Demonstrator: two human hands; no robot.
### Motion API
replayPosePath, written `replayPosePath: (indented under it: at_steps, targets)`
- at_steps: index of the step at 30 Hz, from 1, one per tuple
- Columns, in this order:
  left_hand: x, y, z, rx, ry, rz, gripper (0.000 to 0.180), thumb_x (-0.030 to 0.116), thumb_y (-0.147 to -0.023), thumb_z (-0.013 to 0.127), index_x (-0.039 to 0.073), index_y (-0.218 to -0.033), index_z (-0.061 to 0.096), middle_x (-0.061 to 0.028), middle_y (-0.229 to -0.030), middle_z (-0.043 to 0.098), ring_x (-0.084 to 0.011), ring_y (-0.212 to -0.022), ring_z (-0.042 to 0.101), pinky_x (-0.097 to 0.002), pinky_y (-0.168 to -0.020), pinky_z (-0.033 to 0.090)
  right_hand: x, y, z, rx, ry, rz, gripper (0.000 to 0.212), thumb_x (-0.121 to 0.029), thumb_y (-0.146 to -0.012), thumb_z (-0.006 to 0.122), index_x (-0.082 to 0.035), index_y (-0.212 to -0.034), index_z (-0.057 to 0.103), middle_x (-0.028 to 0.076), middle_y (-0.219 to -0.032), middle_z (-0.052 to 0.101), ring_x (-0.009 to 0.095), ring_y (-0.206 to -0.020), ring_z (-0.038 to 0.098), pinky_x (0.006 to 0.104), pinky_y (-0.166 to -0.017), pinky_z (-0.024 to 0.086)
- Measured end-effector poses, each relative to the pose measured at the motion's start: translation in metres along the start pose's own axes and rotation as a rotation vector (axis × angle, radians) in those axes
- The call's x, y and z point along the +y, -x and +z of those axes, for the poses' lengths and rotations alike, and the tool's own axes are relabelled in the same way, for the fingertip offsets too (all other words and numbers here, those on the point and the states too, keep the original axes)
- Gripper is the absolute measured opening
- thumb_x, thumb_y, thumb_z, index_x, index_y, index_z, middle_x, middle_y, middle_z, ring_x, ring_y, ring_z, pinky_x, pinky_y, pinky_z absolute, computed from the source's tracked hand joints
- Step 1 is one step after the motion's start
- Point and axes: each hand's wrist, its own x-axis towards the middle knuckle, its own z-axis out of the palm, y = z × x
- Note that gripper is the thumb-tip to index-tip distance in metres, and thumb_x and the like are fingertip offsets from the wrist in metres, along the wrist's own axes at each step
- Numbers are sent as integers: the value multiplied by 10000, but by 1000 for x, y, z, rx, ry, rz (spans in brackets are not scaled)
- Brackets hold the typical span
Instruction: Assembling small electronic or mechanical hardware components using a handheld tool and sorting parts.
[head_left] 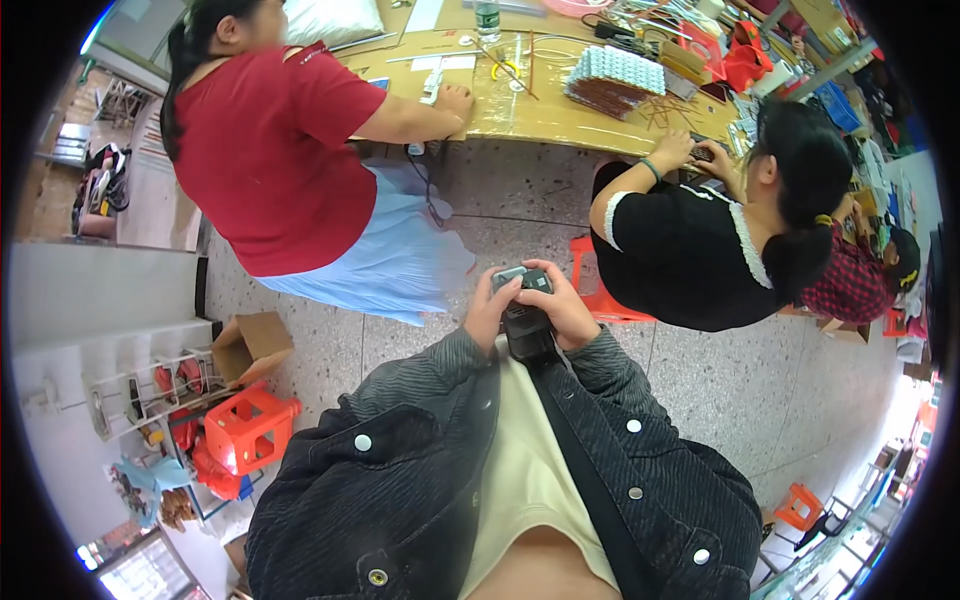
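Black handheld device (529, 334) sits near, at centre, between left hand (486, 312) and right hand (572, 314), each grip wrapped around it, apparently a steadying hold, so the next move calls for one hand bearing it firmly.

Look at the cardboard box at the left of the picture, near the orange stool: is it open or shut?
Open: the cardboard box shows its hollow inside, with nothing closed across the opening.
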Motion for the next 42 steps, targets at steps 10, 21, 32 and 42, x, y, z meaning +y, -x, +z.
replayPosePath:
  at_steps: [10, 21, 32, 42]
  targets:
    - [13, 1, 3, 73, 6, 13, 573, 371, -878, 629, 79, -1304, 380, -97, -1143, 526, -196, -1013, 575, -322, -778, 510, -8, -15, 4, -56, 36, 49, 498, -32, -814, 647, -60, -1258, 425, 105, -1116, 539, 184, -968, 591, 302, -809, 519]
    - [19, -5, 1, 155, 15, 16, 465, 321, -913, 572, 105, -1287, 400, -70, -1117, 538, -161, -1020, 555, -308, -839, 475, -18, -32, 9, -111, 60, 96, 496, -35, -823, 643, -63, -1265, 420, 114, -1122, 528, 190, -961, 594, 309, -800, 531]
    - [13, -13, 12, 171, 82, 27, 415, 277, -929, 560, 75, -1264, 420, -62, -1084, 546, -142, -991, 557, -290, -846, 470, -23, -40, -3, -123, 69, 132, 523, -51, -804, 672, -56, -1264, 423, 103, -1113, 546, 180, -971, 587, 299, -811, 515]
    - [-11, 18, 17, 192, 130, 128, 467, 322, -914, 593, 99, -1286, 422, -73, -1122, 541, -169, -995, 572, -301, -790, 507, -13, -15, -4, -181, 137, 140, 536, -54, -795, 681, -44, -1263, 419, 94, -1092, 549, 184, -970, 592, 294, -797, 512]
